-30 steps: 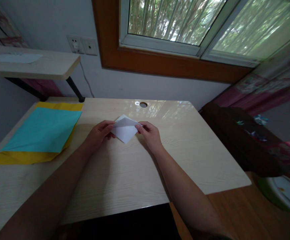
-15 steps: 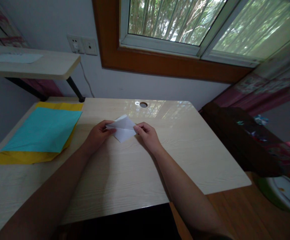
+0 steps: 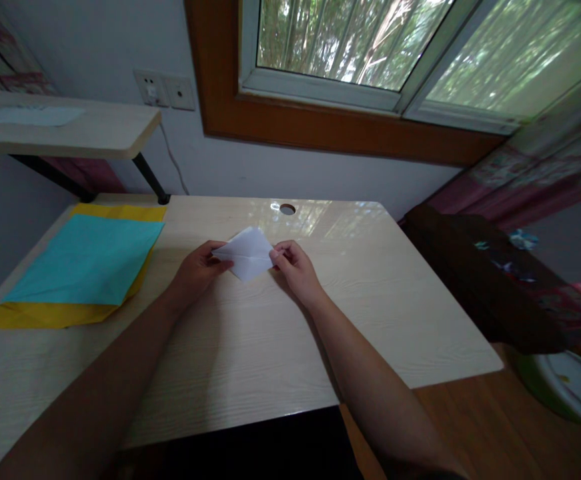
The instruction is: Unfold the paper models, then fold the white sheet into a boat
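- White paper point(image 3: 247, 254): folded small with a crease across its middle, held just above the tabletop point(image 3: 280, 333) at centre; folding looks part done, no finished figure shows.
- Left hand point(image 3: 197, 270): fingers pinch the paper's left corner.
- Right hand point(image 3: 294, 269): fingers pinch the right corner.
- Teal sheet point(image 3: 87, 260): flat on a yellow sheet point(image 3: 35, 315), well to the left, unfolded.

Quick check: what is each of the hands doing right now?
Left hand: closed, pinching the left corner of the folded white paper.
Right hand: closed, pinching the paper's right corner.
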{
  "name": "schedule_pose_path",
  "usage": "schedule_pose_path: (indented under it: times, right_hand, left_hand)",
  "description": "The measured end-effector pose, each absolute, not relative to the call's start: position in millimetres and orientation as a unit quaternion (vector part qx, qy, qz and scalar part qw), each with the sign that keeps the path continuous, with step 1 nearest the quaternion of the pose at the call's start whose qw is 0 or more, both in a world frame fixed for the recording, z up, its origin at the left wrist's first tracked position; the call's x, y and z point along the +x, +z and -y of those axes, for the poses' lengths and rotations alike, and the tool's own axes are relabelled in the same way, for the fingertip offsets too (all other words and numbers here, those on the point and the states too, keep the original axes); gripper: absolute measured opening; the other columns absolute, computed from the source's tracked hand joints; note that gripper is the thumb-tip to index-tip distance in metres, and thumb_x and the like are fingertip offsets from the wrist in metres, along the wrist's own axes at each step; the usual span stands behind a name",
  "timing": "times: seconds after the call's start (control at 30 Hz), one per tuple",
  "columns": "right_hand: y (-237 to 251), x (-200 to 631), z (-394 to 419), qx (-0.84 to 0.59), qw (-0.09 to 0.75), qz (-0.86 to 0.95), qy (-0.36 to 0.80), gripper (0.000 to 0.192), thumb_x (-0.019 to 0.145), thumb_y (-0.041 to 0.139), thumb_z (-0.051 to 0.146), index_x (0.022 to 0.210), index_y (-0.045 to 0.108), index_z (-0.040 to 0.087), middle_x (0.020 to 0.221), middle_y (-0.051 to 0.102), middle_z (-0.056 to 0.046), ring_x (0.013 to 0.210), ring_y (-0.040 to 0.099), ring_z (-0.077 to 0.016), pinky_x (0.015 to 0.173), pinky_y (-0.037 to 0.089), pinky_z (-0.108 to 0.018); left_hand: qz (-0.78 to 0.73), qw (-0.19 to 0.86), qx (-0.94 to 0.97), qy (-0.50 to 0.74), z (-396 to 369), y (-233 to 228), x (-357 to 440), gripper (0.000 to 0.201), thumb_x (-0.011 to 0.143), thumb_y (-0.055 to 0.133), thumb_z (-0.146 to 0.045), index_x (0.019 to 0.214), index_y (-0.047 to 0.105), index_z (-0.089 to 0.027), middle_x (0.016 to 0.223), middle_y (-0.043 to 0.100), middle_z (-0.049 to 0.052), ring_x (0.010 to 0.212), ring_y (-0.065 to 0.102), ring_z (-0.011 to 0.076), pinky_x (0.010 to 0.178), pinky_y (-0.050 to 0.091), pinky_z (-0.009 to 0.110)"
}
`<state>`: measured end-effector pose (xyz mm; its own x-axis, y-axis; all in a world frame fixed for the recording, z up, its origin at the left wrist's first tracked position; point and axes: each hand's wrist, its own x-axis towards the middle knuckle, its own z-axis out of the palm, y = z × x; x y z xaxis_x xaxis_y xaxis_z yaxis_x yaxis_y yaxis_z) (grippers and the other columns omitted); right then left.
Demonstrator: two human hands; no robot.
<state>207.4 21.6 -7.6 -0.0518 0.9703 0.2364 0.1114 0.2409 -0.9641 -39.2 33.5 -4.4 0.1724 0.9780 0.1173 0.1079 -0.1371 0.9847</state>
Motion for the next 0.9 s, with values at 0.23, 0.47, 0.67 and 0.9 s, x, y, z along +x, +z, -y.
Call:
schedule_pose_path:
  times: [0.23,0.47,0.67,0.9]
  right_hand:
    - [-7,209,-21,-0.457,0.506,0.610,0.404,0.031,0.090,0.067,0.053,0.088,0.067,0.022,0.080,0.065,-0.001,0.075,0.059,-0.0155,0.070,0.046,-0.028]
    - [-9,207,-22,-0.452,0.522,0.597,0.408,0.030,0.085,0.072,0.050,0.096,0.065,0.023,0.085,0.065,-0.001,0.077,0.059,-0.0155,0.071,0.048,-0.029]
    - [-11,207,-23,-0.446,0.534,0.583,0.420,0.030,0.084,0.074,0.047,0.097,0.065,0.022,0.082,0.064,0.000,0.075,0.059,-0.0151,0.070,0.049,-0.028]
    - [-8,212,-25,-0.411,0.534,0.634,0.379,0.016,0.090,0.067,0.035,0.098,0.077,0.025,0.086,0.066,-0.002,0.079,0.060,-0.0159,0.074,0.048,-0.031]
  left_hand:
    - [-0.488,0.443,0.593,0.463,-33,1,-39,0.045,0.074,0.077,-0.062,0.089,0.071,-0.020,0.088,0.071,0.003,0.085,0.064,0.0209,0.079,0.050,0.031]
    - [-0.508,0.415,0.598,0.462,-30,7,-40,0.040,0.082,0.071,-0.060,0.082,0.070,-0.020,0.076,0.065,0.001,0.076,0.059,0.0180,0.073,0.047,0.029]
    - [-0.488,0.439,0.591,0.468,-31,5,-40,0.039,0.085,0.068,-0.059,0.087,0.070,-0.019,0.081,0.068,0.003,0.079,0.062,0.0184,0.077,0.050,0.030]
    - [-0.435,0.515,0.547,0.496,-34,-3,-40,0.030,0.080,0.076,-0.041,0.101,0.074,-0.020,0.091,0.072,0.003,0.083,0.066,0.0181,0.079,0.055,0.031]
